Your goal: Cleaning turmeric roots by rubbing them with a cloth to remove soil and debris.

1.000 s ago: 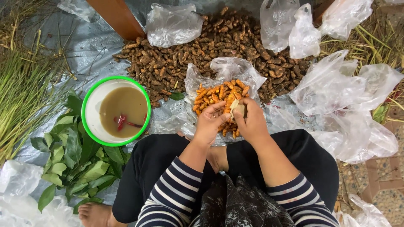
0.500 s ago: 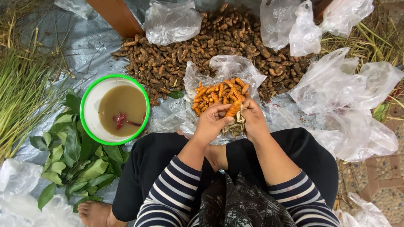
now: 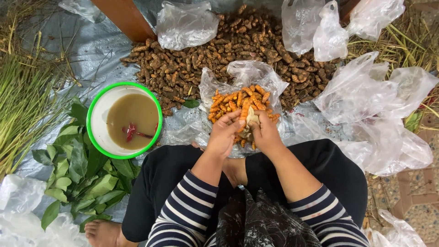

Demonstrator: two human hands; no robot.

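Orange peeled roots [image 3: 238,103], too many to count, centre frame; left hand [image 3: 225,133] and right hand [image 3: 264,132] grip one root [image 3: 251,117]. One bowl [image 3: 98,120] left.

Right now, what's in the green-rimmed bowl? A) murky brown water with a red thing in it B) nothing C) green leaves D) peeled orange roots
A: the green-rimmed bowl holds cloudy brown liquid with a red object in it; the peeled orange roots lie on a clear bag by both hands.

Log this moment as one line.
left hand: holds orange root | right hand: works on same root | below: bag of peeled roots | left: green-rimmed bowl
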